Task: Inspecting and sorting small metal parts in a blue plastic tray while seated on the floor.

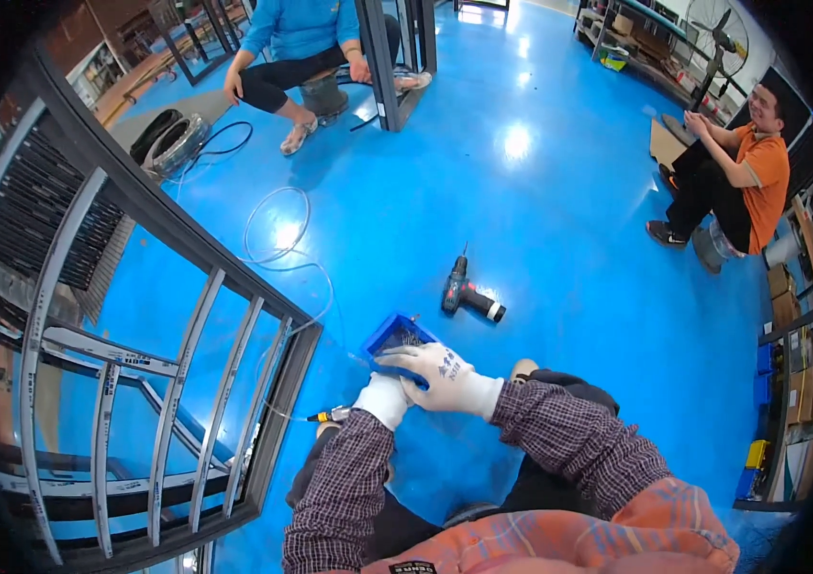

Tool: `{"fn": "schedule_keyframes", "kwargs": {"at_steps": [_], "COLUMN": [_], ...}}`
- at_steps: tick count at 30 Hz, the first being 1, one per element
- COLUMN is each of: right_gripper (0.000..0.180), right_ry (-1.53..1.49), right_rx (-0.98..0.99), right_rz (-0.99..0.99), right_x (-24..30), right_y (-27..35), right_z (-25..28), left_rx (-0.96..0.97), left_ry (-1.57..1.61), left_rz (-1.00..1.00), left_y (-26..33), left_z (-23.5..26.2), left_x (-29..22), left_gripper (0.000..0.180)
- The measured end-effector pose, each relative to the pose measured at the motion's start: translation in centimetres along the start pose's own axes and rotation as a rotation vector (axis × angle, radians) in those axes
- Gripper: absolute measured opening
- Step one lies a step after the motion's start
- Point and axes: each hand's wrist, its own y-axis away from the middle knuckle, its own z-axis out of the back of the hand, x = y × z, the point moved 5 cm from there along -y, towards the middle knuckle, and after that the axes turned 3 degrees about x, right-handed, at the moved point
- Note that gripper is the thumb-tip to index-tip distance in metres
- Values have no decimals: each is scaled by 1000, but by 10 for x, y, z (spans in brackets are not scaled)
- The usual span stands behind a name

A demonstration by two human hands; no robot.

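My right hand (pixel 446 376), in a white work glove with blue print, reaches across the near side of a small blue bin (pixel 375 342). Its fingers are bent and close together; what lies in them is hidden. Just below it is my left hand (pixel 384 400), also gloved in white, its fingers covered by the right. Small metal pieces, like screws, lie inside the bin. Beside the left wrist a yellow and black fitting (pixel 330 414) ends a clear hose (pixel 330 282). Beyond the bin, a cordless drill (pixel 464 293) rests on the floor.
A large dark metal frame with bars (pixel 177 402) stands close on my left. On the blue floor (pixel 579 239), a person in orange (pixel 760 182) sits at right, another in blue (pixel 301 33) at far left. Coiled hose (pixel 177 143) lies near the latter. Shelving (pixel 794 383) lines the right.
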Motion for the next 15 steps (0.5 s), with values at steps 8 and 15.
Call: {"fn": "schedule_keyframes", "kwargs": {"at_steps": [8, 15], "right_gripper": [41, 41], "right_ry": [-17, -41], "right_rx": [31, 73], "right_rz": [-27, -57], "right_x": [-2, -5], "right_y": [-3, -5], "right_z": [-2, -5], "left_rx": [-14, -23], "left_ry": [-53, -95], "left_rz": [-9, -21], "left_y": [2, -3], "left_z": [6, 11], "left_x": [-1, -5], "left_gripper": [50, 48]}}
